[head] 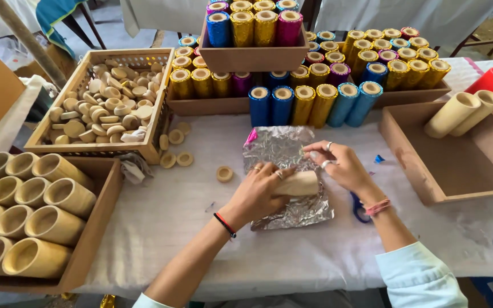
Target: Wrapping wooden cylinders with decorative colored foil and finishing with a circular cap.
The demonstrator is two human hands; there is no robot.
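Centrally, a crinkled silver foil sheet [285, 171] lies on the white table [172, 228]. On it rests a plain bamboo tube [299, 183], its long axis running left-right. The left hand [258, 191] presses closed over the tube; the right hand [338, 162] pinches the foil's edge. Two bare tubes [468, 112] lean in the right-hand tray [429, 171]. A single round cap [224, 173] sits nearby.

Lower centre of the frame, the left hand [256, 191] wears finger rings and a thin black-and-red wristband. Right of it, the right hand [342, 165] shows silver rings and pink wrist threads. Pale blue sleeves cover both upper arms.
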